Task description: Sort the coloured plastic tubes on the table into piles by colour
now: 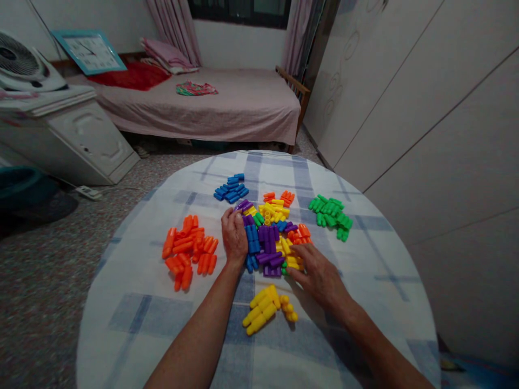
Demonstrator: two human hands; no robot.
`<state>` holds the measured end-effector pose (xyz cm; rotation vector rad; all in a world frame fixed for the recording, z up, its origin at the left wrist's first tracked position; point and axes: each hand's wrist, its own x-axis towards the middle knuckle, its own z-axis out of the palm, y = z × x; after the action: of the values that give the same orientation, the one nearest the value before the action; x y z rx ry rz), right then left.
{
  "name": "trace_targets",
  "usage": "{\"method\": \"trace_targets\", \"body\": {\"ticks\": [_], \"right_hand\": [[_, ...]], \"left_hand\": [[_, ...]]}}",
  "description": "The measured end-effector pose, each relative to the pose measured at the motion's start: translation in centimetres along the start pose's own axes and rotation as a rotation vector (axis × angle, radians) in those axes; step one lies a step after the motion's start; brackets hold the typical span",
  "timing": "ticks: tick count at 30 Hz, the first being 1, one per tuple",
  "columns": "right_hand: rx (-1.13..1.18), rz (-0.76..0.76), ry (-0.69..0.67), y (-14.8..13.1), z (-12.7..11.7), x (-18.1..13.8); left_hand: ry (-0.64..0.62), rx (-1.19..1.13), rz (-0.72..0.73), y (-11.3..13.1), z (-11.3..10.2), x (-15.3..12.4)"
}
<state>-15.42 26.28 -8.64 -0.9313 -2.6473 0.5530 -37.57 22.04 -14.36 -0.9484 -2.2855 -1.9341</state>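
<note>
A mixed heap of plastic bullet-shaped pieces [271, 235] in purple, blue, yellow and orange lies mid-table. My left hand [234, 236] rests curled on the heap's left edge, fingers at a purple piece; I cannot tell whether it grips one. My right hand [318, 274] lies flat at the heap's lower right, its fingertips touching yellow and green pieces. Sorted piles surround the heap: orange [188, 249] to the left, blue [232, 188] behind, green [331, 213] to the right, yellow [265, 308] near me between my forearms.
The round table [133, 319] wears a white cloth with blue checks. A small orange cluster [279, 198] sits behind the heap. Beyond stand a bed [227, 105], a white cabinet [87, 140] with a fan on it, and wardrobe doors [425, 108] on the right.
</note>
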Motion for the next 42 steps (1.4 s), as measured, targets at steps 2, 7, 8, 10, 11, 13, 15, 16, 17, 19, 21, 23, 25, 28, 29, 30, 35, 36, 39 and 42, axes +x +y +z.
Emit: {"method": "trace_targets", "body": {"ticks": [2, 7, 8, 10, 11, 13, 15, 16, 17, 19, 21, 23, 25, 28, 29, 30, 35, 36, 39, 42], "right_hand": [[-0.024, 0.027, -0.037, -0.3, 0.1, 0.3], [-0.068, 0.036, -0.012, -0.3, 0.5, 0.5], [-0.097, 0.028, 0.000, -0.3, 0.6, 0.6], [-0.169, 0.015, 0.006, -0.4, 0.9, 0.9], [-0.203, 0.015, -0.003, -0.5, 1.1, 1.1], [-0.248, 0.029, -0.019, -0.8, 1.3, 1.5], [-0.250, 0.036, -0.024, -1.0, 1.6, 1.9], [-0.241, 0.040, -0.027, -1.1, 1.7, 2.1], [-0.230, 0.046, -0.033, -1.1, 1.7, 2.3], [-0.209, 0.055, -0.059, -1.0, 1.8, 2.6], [-0.199, 0.058, -0.082, -0.8, 1.9, 2.8], [-0.204, 0.060, -0.090, -0.8, 1.9, 3.1], [-0.215, 0.070, -0.082, -0.8, 2.0, 3.2], [-0.190, 0.082, -0.057, -0.7, 2.0, 3.0], [-0.167, 0.088, -0.048, -0.6, 2.0, 2.9], [-0.142, 0.094, -0.037, -0.5, 2.0, 2.8], [-0.084, 0.056, -0.020, -0.3, 2.1, 2.8], [-0.096, 0.040, -0.030, -0.4, 2.1, 3.0], [-0.155, 0.017, -0.060, -0.9, 2.2, 3.5], [-0.198, 0.019, -0.056, -1.3, 2.2, 3.7]], "left_hand": [[0.003, 0.000, 0.008, 0.0, 0.0, 0.0], [-0.002, -0.001, -0.003, 0.1, 0.1, 0.0], [-0.004, 0.001, -0.009, 0.2, 0.1, 0.0], [-0.007, 0.008, -0.019, 0.3, 0.1, 0.0], [-0.009, 0.011, -0.023, 0.3, 0.0, 0.0], [-0.015, 0.018, -0.026, 0.4, 0.0, 0.0], [-0.024, 0.025, -0.022, 0.4, 0.0, 0.0], [-0.023, 0.027, -0.022, 0.4, 0.0, 0.0], [-0.023, 0.029, -0.020, 0.4, 0.0, 0.0], [-0.021, 0.035, -0.016, 0.4, 0.0, 0.0], [-0.027, 0.042, -0.011, 0.4, 0.0, 0.0], [-0.032, 0.041, -0.010, 0.4, 0.0, 0.0], [-0.030, 0.029, -0.014, 0.5, 0.0, 0.0], [-0.036, 0.030, -0.024, 0.6, -0.1, 0.1], [-0.041, 0.036, -0.027, 0.6, -0.1, 0.1], [-0.043, 0.041, -0.028, 0.6, -0.1, 0.1], [-0.041, 0.044, -0.012, 0.6, -0.1, 0.1], [-0.038, 0.038, -0.009, 0.5, 0.0, 0.1], [-0.035, 0.024, -0.009, 0.5, 0.0, 0.1], [-0.041, 0.031, -0.014, 0.5, 0.0, 0.1]]}}
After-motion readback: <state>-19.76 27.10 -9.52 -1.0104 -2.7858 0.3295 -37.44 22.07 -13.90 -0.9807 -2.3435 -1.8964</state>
